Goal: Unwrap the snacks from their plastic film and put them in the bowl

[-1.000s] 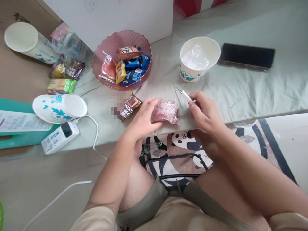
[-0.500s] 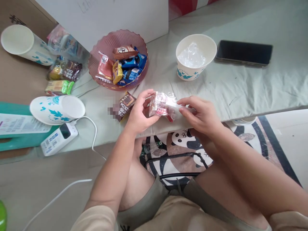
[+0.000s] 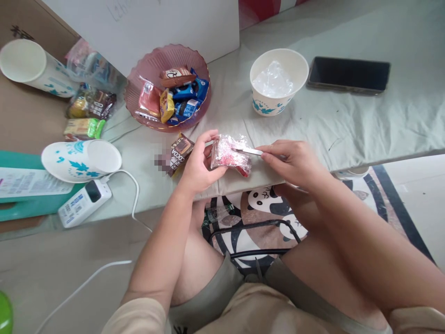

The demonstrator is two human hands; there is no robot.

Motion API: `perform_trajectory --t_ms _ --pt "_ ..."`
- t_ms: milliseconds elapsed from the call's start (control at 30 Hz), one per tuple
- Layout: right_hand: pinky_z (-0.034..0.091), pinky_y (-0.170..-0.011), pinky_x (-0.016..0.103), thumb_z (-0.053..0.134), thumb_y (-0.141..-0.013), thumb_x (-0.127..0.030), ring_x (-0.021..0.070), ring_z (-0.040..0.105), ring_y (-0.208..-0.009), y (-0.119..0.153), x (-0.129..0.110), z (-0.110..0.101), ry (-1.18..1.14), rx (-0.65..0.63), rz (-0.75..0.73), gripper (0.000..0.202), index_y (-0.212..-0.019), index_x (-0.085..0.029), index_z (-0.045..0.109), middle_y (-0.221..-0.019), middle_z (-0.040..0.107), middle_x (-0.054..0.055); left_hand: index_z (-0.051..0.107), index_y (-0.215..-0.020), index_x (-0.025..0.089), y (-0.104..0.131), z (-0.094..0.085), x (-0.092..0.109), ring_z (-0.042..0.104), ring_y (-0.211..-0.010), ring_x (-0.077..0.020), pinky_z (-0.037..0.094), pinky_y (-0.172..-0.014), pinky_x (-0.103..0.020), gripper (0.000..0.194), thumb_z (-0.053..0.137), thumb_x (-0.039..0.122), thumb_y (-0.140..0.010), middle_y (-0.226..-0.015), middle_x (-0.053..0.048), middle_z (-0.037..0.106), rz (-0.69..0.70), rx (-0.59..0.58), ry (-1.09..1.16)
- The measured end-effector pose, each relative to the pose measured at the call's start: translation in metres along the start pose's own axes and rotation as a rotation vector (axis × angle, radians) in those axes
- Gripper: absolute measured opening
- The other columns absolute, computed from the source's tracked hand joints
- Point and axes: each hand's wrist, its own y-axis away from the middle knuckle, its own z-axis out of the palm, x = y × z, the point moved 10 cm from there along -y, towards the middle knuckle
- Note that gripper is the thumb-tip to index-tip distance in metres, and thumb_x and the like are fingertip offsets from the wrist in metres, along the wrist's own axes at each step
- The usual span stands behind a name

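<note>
My left hand [image 3: 201, 162] is closed round a shiny clear plastic packet [image 3: 230, 155] with pink and red showing through it. My right hand [image 3: 295, 160] pinches a slim silver-white tool [image 3: 253, 151] between thumb and fingers. The tool's narrow end reaches left onto the packet; whether it pierces the plastic I cannot tell. Just left of my left hand lies a brown cocoa snack packet [image 3: 181, 150], partly covered by the hand. Beyond both hands stands a paper cup [image 3: 273, 109] with crumpled clear plastic [image 3: 274, 80] inside.
A pink ribbed bowl [image 3: 141, 67] holds several wrapped snacks. Right of the cup lies a black phone [image 3: 348, 74]. Two more paper cups [image 3: 66, 160], a white device with a cable [image 3: 85, 202] and snack packets crowd the left. The table's front edge runs just below my hands.
The tool, blurred and broad before, now shows as a thin strip lying across the packet. My right hand has shifted slightly right. My left hand keeps its hold on the packet.
</note>
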Motion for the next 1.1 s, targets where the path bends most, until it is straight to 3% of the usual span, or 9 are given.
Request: perform_trajectory --t_ms 267,400,600,800,867,967,1100 --pt "0.049 -0.072 0.033 0.055 -0.093 -0.031 0.0207 0.07 -0.081 0.003 0.011 -0.011 0.103 -0.057 0.073 0.03 -0.104 -0.029 0.084 -0.092 0.078 0.004 0.042 -0.142 0.026 0.001 -0.002 -0.003 0.067 -0.121 -0.0267 0.06 -0.1 -0.041 0.072 0.07 0.014 -0.077 -0.14 -0.012 0.057 -0.008 -0.012 -0.006" --pt "0.05 -0.071 0.035 0.058 -0.092 -0.032 0.0227 0.071 -0.083 0.007 0.028 -0.021 0.11 -0.072 0.102 0.027 -0.099 -0.03 0.084 -0.094 0.079 0.004 0.046 -0.141 0.025 0.002 -0.006 -0.006 0.067 -0.121 -0.0275 0.06 -0.1 -0.042 0.071 0.069 0.012 -0.075 -0.139 -0.012 0.06 -0.053 0.001 -0.035" --pt "0.048 -0.068 0.04 0.068 -0.088 -0.03 0.0262 0.068 -0.079 0.01 0.047 -0.058 0.187 0.274 0.061 0.017 -0.096 -0.027 0.082 -0.094 0.078 0.01 0.05 -0.138 0.022 0.001 -0.016 -0.016 0.062 -0.133 -0.0293 0.053 -0.113 -0.047 0.069 0.067 0.01 -0.072 -0.14 -0.012 0.063 -0.098 0.058 -0.091" --pt "0.046 -0.069 0.042 0.067 -0.088 -0.033 0.0279 0.064 -0.081 0.006 0.053 -0.052 0.288 0.344 0.09 0.016 -0.098 -0.026 0.077 -0.098 0.073 0.01 0.055 -0.134 0.025 0.004 -0.04 -0.035 0.059 -0.136 -0.029 0.052 -0.114 -0.05 0.067 0.061 0.006 -0.07 -0.141 -0.011 0.063 -0.164 0.177 -0.105" --pt "0.048 -0.075 0.045 0.066 -0.088 -0.031 0.0297 0.063 -0.087 0.006 0.053 -0.053 0.305 0.39 0.077 0.015 -0.098 -0.026 0.075 -0.101 0.072 0.011 0.057 -0.131 0.026 0.003 -0.04 -0.025 0.06 -0.135 -0.0294 0.052 -0.113 -0.051 0.058 0.061 0.01 -0.075 -0.139 -0.01 0.063 -0.123 0.195 -0.107" --pt "0.047 -0.087 0.052 0.064 -0.089 -0.028 0.0351 0.061 -0.102 0.007 0.046 -0.055 0.318 0.449 0.05 0.016 -0.102 -0.026 0.074 -0.104 0.069 0.013 0.061 -0.126 0.026 0.001 -0.024 0.004 0.057 -0.134 -0.0311 0.049 -0.115 -0.051 0.048 0.07 0.025 -0.079 -0.139 -0.01 0.062 -0.018 0.147 -0.224" --pt "0.049 -0.089 0.052 0.061 -0.091 -0.028 0.034 0.063 -0.102 0.004 0.024 -0.033 0.19 0.331 -0.003 0.02 -0.107 -0.024 0.071 -0.106 0.067 0.014 0.062 -0.12 0.024 -0.002 -0.008 0.026 0.058 -0.13 -0.0319 0.05 -0.112 -0.05 0.048 0.079 0.031 -0.076 -0.136 -0.011 0.062 0.006 0.138 -0.359"
